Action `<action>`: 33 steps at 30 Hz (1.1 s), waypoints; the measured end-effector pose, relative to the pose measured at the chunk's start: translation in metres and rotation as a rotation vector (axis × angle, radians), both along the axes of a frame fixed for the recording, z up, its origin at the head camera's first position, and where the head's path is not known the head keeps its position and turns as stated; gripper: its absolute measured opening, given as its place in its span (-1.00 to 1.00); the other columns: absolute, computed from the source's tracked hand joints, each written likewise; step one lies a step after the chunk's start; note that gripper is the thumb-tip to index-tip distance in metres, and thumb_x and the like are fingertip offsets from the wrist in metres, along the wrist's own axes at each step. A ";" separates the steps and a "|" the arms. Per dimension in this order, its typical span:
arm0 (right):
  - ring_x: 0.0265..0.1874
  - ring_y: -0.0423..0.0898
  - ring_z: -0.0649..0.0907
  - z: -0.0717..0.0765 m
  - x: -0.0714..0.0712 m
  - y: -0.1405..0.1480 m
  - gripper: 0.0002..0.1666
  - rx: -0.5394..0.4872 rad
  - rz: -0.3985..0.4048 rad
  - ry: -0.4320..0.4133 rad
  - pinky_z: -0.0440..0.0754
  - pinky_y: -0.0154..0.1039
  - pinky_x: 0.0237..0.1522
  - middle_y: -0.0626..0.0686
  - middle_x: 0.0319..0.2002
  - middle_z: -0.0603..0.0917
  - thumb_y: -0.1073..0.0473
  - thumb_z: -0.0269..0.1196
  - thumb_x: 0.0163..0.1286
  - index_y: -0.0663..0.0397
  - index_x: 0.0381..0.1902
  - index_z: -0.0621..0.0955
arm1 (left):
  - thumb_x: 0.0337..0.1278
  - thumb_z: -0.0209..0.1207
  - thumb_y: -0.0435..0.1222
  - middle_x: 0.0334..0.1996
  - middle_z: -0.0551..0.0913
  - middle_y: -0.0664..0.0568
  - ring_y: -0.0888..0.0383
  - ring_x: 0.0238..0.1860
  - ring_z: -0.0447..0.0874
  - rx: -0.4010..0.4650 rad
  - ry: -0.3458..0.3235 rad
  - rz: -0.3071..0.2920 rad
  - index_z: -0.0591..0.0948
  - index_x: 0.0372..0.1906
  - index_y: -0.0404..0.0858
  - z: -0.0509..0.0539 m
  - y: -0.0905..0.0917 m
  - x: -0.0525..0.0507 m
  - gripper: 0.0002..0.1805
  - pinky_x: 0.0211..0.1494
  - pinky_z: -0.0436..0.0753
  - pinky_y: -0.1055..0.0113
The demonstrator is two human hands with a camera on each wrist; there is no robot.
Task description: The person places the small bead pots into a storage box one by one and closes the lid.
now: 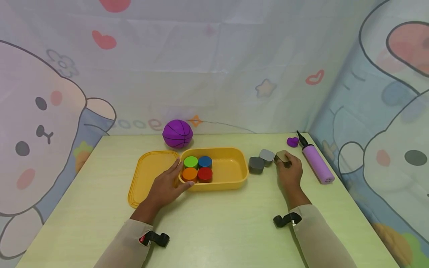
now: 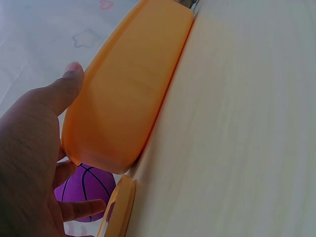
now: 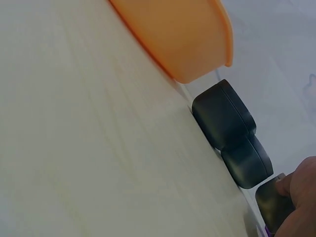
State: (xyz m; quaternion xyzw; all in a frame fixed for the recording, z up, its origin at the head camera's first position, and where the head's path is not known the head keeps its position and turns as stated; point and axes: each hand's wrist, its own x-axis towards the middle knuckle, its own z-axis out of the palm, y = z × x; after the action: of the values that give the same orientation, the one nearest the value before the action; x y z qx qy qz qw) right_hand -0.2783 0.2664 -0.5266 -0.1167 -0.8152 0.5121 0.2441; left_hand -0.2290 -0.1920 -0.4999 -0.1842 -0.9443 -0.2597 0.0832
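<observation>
A yellow plastic box (image 1: 231, 167) lies on the table, with a green round piece (image 1: 190, 162), a blue one (image 1: 205, 161), an orange one (image 1: 189, 174) and a red one (image 1: 205, 174) grouped in its left half. My left hand (image 1: 165, 188) touches the box's left end, thumb extended along the front rim and fingers spread. To the right of the box, my right hand (image 1: 291, 174) pinches a small gold-topped rounded case (image 1: 282, 156) with dark sides. Beside it stand a silver-topped case (image 1: 266, 155) and a dark grey case (image 1: 256, 165), touching each other in the right wrist view.
A yellow lid (image 1: 147, 175) lies left of the box, partly behind my left hand. The purple ball (image 1: 177, 133) sits at the table's back edge. On the right are a purple hand pump (image 1: 317, 163) with a black nozzle and a small purple heart-shaped piece (image 1: 292, 142).
</observation>
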 end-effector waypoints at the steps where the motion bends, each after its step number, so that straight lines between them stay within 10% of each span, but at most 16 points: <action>1: 0.55 0.36 0.46 0.000 0.000 0.000 -0.38 -0.010 -0.001 0.011 0.40 0.22 0.64 0.42 0.48 0.46 0.29 0.30 0.59 0.29 0.54 0.51 | 0.46 0.26 0.24 0.78 0.16 -0.07 -0.31 0.65 0.38 -0.003 0.003 -0.001 0.25 0.73 -0.23 0.000 0.000 0.000 0.00 0.59 0.49 -0.31; 17: 0.44 0.36 0.55 0.011 -0.001 -0.015 -0.46 0.070 -0.036 0.334 0.54 0.23 0.47 0.45 0.37 0.53 0.37 0.45 0.45 0.36 0.36 0.67 | 0.45 0.26 0.25 0.79 0.14 -0.05 -0.29 0.66 0.35 0.009 -0.019 0.001 0.23 0.74 -0.21 0.000 -0.001 0.000 0.01 0.60 0.48 -0.30; 33: 0.43 0.35 0.59 0.036 0.011 -0.059 -0.42 -0.019 0.321 0.433 0.48 -0.41 0.49 0.40 0.35 0.54 0.46 0.45 0.42 0.43 0.37 0.64 | 0.45 0.26 0.26 0.79 0.12 -0.04 -0.29 0.67 0.33 0.012 -0.026 0.003 0.21 0.75 -0.20 0.000 -0.002 0.001 0.02 0.61 0.47 -0.30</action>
State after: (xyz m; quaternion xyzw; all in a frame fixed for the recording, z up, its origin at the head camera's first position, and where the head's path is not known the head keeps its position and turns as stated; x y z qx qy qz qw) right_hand -0.2677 0.2076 -0.4903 0.1241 -0.7472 0.5650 0.3272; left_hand -0.2280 -0.1935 -0.4996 -0.1787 -0.9440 -0.2676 0.0725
